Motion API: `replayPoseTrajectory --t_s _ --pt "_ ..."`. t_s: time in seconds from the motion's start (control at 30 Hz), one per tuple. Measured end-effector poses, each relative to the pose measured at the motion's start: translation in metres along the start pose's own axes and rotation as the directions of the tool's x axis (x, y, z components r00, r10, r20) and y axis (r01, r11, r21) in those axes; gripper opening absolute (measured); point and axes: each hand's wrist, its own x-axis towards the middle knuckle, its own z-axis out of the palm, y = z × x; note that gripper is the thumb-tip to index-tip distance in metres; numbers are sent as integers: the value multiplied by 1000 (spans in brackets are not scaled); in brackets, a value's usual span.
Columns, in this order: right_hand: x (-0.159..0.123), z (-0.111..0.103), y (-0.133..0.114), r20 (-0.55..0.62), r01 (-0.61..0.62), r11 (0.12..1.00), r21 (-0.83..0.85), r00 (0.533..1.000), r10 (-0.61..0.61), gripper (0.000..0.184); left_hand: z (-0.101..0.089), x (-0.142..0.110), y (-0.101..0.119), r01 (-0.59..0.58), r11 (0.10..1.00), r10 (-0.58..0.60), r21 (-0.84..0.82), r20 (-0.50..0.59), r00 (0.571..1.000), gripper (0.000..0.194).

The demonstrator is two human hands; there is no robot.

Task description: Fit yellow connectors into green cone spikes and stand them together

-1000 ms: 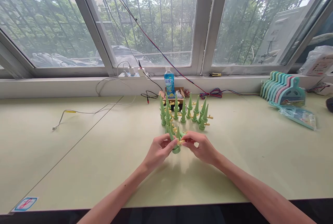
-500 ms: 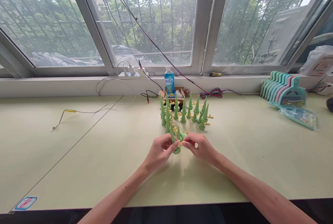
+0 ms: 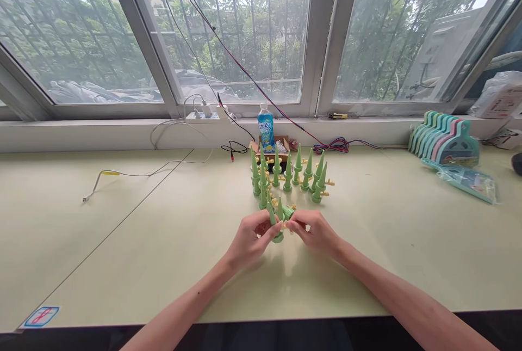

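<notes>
In the middle of the head view, my left hand [image 3: 253,235] is closed around a green plant watering spike [image 3: 272,215], pointed end up and leaning slightly left. My right hand [image 3: 313,228] pinches the small yellow valve [image 3: 285,225] at the spike's side; the fingertips partly cover it. Just beyond my hands, a green spike part [image 3: 287,211] lies on its side. More green watering spikes [image 3: 287,174] with yellow valves stand upright behind, in rows on the table.
A blue drink bottle [image 3: 266,130] and an open cardboard box [image 3: 281,147] stand behind the spikes. Coiled wires [image 3: 336,145] lie by the windowsill. At right are pastel plastic boards [image 3: 446,139] and a bagged one [image 3: 465,179]. A white cable [image 3: 134,175] crosses the table's left side.
Both hands stay nearly in place on the spike and its valve. My right fingers have shifted very slightly, and the spike part lying behind shows a little more.
</notes>
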Motion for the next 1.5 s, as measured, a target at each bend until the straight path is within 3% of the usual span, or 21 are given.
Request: replayPoseTrajectory --t_s 0.27,0.67,0.9,1.5 --pt "1 -3 -4 -17 16 999 42 1000 -15 38 0 1 -2 76 992 -75 -99 12 997 35" --pt "1 -7 -7 13 30 998 53 999 -31 31 -3 2 2 60 996 -63 -71 -48 997 37" --pt "1 -6 -6 24 34 996 79 999 -36 30 -3 2 1 64 995 -66 -73 -19 998 35" --pt "-1 0 -4 47 22 1000 -15 999 -22 52 -2 0 3 65 992 -62 -109 29 998 35"
